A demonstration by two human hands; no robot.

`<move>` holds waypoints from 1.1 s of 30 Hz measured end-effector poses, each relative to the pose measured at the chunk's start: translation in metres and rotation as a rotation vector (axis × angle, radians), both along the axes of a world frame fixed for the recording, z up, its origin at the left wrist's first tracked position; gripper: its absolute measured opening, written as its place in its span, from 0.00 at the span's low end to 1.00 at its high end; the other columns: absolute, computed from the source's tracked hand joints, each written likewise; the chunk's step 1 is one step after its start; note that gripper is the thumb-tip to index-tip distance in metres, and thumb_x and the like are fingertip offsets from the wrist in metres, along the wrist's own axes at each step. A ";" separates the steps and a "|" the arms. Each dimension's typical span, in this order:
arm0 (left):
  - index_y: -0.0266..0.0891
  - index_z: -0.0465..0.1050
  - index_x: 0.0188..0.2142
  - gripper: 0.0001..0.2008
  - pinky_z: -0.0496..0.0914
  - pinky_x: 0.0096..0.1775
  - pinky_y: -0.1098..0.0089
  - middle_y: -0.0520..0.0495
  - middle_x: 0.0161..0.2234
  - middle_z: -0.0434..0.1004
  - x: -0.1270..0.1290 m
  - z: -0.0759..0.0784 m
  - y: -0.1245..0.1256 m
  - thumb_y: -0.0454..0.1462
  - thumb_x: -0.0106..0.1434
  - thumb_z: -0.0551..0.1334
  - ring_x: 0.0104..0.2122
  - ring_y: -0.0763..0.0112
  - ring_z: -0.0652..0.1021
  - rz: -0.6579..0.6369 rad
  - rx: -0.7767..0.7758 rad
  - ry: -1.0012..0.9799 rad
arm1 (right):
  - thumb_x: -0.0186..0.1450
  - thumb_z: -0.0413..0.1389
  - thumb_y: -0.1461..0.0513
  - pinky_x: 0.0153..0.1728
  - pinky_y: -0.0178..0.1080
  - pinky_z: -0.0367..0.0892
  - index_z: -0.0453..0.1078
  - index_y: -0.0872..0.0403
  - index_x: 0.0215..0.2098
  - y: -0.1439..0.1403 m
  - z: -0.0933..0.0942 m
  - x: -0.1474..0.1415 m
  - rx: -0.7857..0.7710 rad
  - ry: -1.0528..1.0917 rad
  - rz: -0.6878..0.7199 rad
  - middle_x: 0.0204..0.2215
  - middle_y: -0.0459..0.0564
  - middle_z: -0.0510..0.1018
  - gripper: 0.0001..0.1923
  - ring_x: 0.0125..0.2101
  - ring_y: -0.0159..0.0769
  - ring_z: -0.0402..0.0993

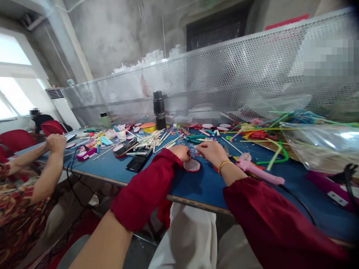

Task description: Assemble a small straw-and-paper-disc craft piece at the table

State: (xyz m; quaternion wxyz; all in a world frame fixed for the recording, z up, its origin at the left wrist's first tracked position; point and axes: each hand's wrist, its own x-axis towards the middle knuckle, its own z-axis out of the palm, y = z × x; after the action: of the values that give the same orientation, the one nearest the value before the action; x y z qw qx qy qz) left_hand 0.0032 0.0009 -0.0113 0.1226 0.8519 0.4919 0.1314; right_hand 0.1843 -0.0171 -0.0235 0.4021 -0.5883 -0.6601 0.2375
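"How are the two hands posed?"

"Both reach in near the centre of the frame. The left hand [181, 152] is bent inward at the wrist, knuckles up, fingers curled down by the upper-left edge of a small round disc [192, 166]. The right hand [212, 151] comes from the lower right, palm down, its thumb and forefinger drawn together just above and right of that disc."

"Gripping anything?"

"I can't tell for either. The left fingertips are hidden, and whatever may sit between the right ones is too small to make out."

"And the disc itself?"

"Just below centre, flat on the blue tabletop [209, 194]: a pale, slightly translucent face inside a red rim."

"Other textures?"

"Gathered dark-red sleeves cover both forearms, and a gold link bracelet [224, 166] circles the right wrist. Right of centre lies a smooth pink glue gun [259, 171]; left of centre, a heap of thin pale sticks [155, 141] and a glossy black phone [137, 161]. A perforated metal screen [224, 71] runs across the upper frame. At far left, a co-worker's clasped hands [56, 144] are raised over the table edge."
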 end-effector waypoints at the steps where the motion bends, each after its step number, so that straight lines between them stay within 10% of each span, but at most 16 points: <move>1: 0.40 0.80 0.27 0.02 0.71 0.37 0.65 0.46 0.27 0.79 0.000 0.001 0.000 0.32 0.52 0.68 0.28 0.63 0.76 -0.006 0.026 -0.008 | 0.64 0.60 0.52 0.23 0.34 0.64 0.81 0.50 0.27 0.000 0.001 0.000 -0.002 -0.044 0.003 0.27 0.49 0.84 0.13 0.24 0.35 0.78; 10: 0.39 0.74 0.35 0.02 0.70 0.45 0.65 0.46 0.37 0.79 -0.001 -0.001 0.015 0.32 0.64 0.63 0.39 0.65 0.76 -0.028 0.204 -0.421 | 0.65 0.57 0.52 0.25 0.36 0.57 0.82 0.50 0.27 -0.007 0.010 -0.001 0.085 -0.320 -0.026 0.24 0.49 0.82 0.16 0.26 0.36 0.75; 18: 0.36 0.74 0.40 0.08 0.70 0.39 0.70 0.47 0.35 0.78 0.005 -0.011 0.029 0.39 0.65 0.66 0.34 0.71 0.76 0.025 -0.032 -0.878 | 0.65 0.58 0.53 0.29 0.37 0.64 0.84 0.51 0.38 -0.003 0.007 -0.004 0.148 -0.101 -0.108 0.25 0.49 0.83 0.15 0.27 0.39 0.77; 33: 0.37 0.74 0.40 0.04 0.70 0.48 0.67 0.46 0.41 0.79 -0.003 -0.002 0.027 0.34 0.66 0.61 0.42 0.67 0.76 -0.180 0.136 -0.693 | 0.61 0.65 0.52 0.40 0.39 0.70 0.81 0.51 0.46 -0.012 0.012 -0.006 0.284 -0.082 -0.060 0.39 0.51 0.86 0.18 0.40 0.41 0.82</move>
State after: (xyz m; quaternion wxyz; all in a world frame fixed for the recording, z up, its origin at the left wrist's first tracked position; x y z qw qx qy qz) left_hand 0.0007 0.0284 -0.0133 0.2359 0.8029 0.3345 0.4333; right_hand 0.1778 -0.0286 -0.0119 0.4612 -0.5540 -0.6850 0.1054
